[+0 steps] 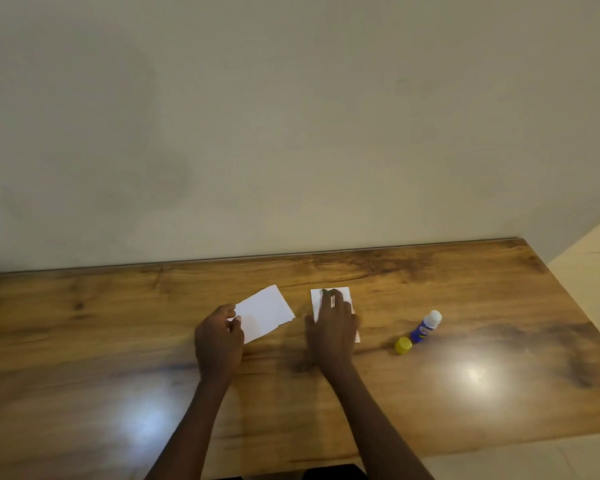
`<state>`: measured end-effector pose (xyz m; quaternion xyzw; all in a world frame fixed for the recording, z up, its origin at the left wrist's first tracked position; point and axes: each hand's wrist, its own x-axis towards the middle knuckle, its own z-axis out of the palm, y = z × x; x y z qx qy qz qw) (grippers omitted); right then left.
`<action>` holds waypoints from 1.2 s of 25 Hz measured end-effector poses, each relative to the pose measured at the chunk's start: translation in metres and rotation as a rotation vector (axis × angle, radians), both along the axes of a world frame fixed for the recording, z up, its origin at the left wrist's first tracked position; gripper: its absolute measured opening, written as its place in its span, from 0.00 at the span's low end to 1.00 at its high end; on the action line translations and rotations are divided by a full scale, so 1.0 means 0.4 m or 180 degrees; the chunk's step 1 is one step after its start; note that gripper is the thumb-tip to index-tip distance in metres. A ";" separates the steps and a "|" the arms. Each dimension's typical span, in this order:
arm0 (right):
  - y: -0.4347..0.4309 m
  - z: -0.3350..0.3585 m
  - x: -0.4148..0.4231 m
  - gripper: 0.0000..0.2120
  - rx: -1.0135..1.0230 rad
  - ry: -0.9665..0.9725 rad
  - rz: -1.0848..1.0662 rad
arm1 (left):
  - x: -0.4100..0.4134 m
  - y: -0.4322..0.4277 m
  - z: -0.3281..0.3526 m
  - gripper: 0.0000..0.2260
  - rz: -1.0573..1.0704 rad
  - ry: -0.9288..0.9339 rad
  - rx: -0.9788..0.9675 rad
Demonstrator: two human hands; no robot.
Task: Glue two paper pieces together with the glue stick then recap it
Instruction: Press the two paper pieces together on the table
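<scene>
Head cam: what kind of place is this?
Probably a home or office desk: a wood-grain tabletop against a plain painted wall, pale tiled floor to the right, nothing industrial in view.

On the tabletop (465, 306), the left hand (219, 341) pinches one paper piece (265, 313) while the right hand (333, 327) lies flat on the other paper piece (343, 294), near the uncapped glue stick (426, 327) and its yellow cap (403, 345).

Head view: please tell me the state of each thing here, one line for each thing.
Glue stick: uncapped, lying on the table.
Yellow cap: off, beside the glue stick.
Left paper piece: separate from the other, its corner pinched by the left hand.
Right paper piece: flat on the table, pressed down by the right hand.
</scene>
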<state>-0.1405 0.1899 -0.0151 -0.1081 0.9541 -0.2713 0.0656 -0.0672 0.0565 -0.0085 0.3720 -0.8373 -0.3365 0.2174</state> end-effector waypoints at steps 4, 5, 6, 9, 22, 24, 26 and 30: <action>0.000 -0.003 -0.082 0.38 0.0404 -0.0632 -0.0923 | 0.029 -0.049 -0.011 0.11 0.0135 -0.0009 0.0143; 0.002 -0.003 -0.092 0.38 0.0373 -0.0708 -0.1013 | 0.032 -0.057 -0.015 0.12 0.0186 -0.0046 0.0211; 0.007 -0.005 -0.102 0.37 0.0370 -0.0822 -0.1054 | 0.034 -0.059 -0.018 0.14 0.0234 -0.0103 0.0293; 0.037 -0.011 -0.125 0.31 0.0259 -0.1093 -0.0902 | 0.038 -0.048 -0.026 0.18 0.0259 -0.0118 0.0596; -0.037 0.115 -0.204 0.11 -0.0043 -0.0576 0.1729 | 0.029 -0.035 -0.080 0.24 -0.0301 -0.0164 0.0726; -0.092 0.109 -0.203 0.12 0.0013 -0.0661 0.2066 | 0.033 -0.034 -0.091 0.22 -0.0362 -0.0113 0.0568; -0.142 0.093 -0.197 0.13 0.0069 -0.0738 0.2269 | 0.032 -0.033 -0.101 0.22 -0.0404 -0.0090 0.0456; -0.202 0.040 -0.189 0.13 0.0244 -0.0775 0.2439 | 0.029 -0.032 -0.116 0.24 -0.0394 -0.0208 0.0337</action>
